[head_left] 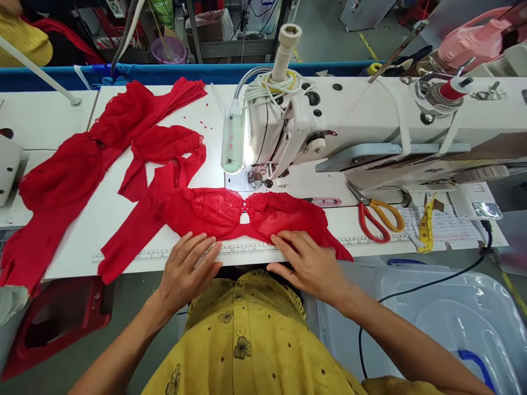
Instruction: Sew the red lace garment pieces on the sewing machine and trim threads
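A red lace bra [284, 214] lies spread across the front of the sewing machine table, just before the needle area [261, 178]. My left hand [191, 263] rests on its lower edge under the left cup, fingers stretched out and flat. On the lower edge of the right cup lies my right hand [307, 260], also open, its thumb spread toward the left. Neither hand grips the fabric. To the left, another red lace piece [168, 145] touches the bra's wing, and a longer row of red bra pieces [69, 170] trails over the table's left end.
Scissors [373, 211] with red and orange handles lie right of the bra, beside a pink-handled tool [325, 202]. A yellow tape measure [427, 225] lies on a written sheet [448, 227]. The lit lamp [233, 137] hangs near the needle. Below right is a clear plastic bin [432, 318].
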`<state>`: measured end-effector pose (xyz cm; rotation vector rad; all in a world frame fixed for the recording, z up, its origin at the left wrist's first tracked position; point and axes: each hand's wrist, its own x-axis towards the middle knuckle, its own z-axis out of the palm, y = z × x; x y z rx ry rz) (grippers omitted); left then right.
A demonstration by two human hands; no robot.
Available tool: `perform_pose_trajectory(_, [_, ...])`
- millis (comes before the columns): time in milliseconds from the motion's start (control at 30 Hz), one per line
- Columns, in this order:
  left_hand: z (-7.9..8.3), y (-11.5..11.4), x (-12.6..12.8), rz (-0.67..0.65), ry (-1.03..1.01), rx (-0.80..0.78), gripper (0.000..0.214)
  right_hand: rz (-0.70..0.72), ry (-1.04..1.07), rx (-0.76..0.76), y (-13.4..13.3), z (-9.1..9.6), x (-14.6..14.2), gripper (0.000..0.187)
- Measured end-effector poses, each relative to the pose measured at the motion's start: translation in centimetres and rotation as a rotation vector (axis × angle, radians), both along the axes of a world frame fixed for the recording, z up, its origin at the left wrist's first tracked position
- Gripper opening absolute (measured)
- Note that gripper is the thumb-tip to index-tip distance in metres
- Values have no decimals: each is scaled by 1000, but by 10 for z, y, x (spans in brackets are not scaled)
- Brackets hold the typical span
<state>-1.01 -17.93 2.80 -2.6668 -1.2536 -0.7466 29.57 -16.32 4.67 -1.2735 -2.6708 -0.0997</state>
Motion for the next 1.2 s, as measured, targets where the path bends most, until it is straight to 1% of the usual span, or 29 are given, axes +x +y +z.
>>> perform_pose_trajectory(33, [-3, 1, 0, 6, 44, -35, 48, -4, -41, -6, -3, -3, 1, 55])
perform_pose_trajectory(67, [-7, 1, 0, 4, 86, -52, 52, 5, -71, 0, -7, -6, 3, 53])
perform_pose_trajectory(100, [-10, -1, -1, -7, 116, -48, 52, 26, -81, 12, -11, -9, 5, 44])
perform_pose_trajectory(133, [-11, -4, -2, -30, 124, -33, 47, 55, -64, 18, -15, -9, 7, 35])
perform_pose_trajectory(167, [-10, -7, -3, -60, 101, -25, 40, 82, -22, 0, -18, -7, 11, 32])
perform_pose_trajectory(200, [-5, -11, -5, -91, 51, -44, 34, 95, 44, -47, -19, -1, 14, 33])
perform_pose_trajectory(233, [4, -13, -6, -116, -20, -99, 33, 94, 129, -121, -19, 7, 18, 34])
perform_pose_trajectory(267, [17, -14, -8, -130, -111, -191, 33, 81, 227, -215, -16, 19, 22, 34])
perform_pose_trajectory(333, [51, -7, -11, -84, -230, -431, 28, 48, 428, -422, -1, 47, 29, 32])
perform_pose_trajectory(367, [69, 0, -13, -62, -243, -525, 26, 60, 518, -532, 9, 61, 32, 29])
perform_pose_trajectory(400, [85, 11, -14, -50, -248, -595, 23, 70, 555, -670, 21, 72, 34, 27])
perform_pose_trajectory(433, [98, 23, -15, -52, -250, -666, 19, 49, 575, -803, 33, 81, 36, 26])
perform_pose_trajectory(467, [107, 36, -15, -57, -235, -765, 16, 17, 595, -925, 45, 86, 37, 28])
perform_pose_trajectory(500, [111, 49, -15, -65, -221, -881, 18, -11, 615, -1031, 55, 88, 37, 32])
perform_pose_trajectory(567, [109, 73, -16, -43, -214, -1027, 26, -65, 667, -1152, 72, 82, 35, 40])
perform_pose_trajectory(633, [99, 89, -15, -46, -198, -1156, 35, -108, 694, -1190, 81, 69, 32, 44])
perform_pose_trajectory(733, [83, 100, -15, -22, -225, -1242, 40, -135, 725, -1206, 84, 53, 31, 46])
perform_pose_trajectory(800, [79, 101, -15, -1, -248, -1255, 41, -128, 756, -1222, 83, 48, 32, 46])
perform_pose_trajectory(900, [79, 101, -16, 8, -254, -1247, 42, -115, 772, -1226, 82, 45, 34, 44])
perform_pose_trajectory(1067, [80, 102, -15, -36, -293, -1192, 39, -84, 760, -1205, 83, 43, 36, 45])
perform_pose_trajectory(1200, [78, 102, -16, -58, -340, -1196, 35, -92, 758, -1216, 81, 45, 36, 46])
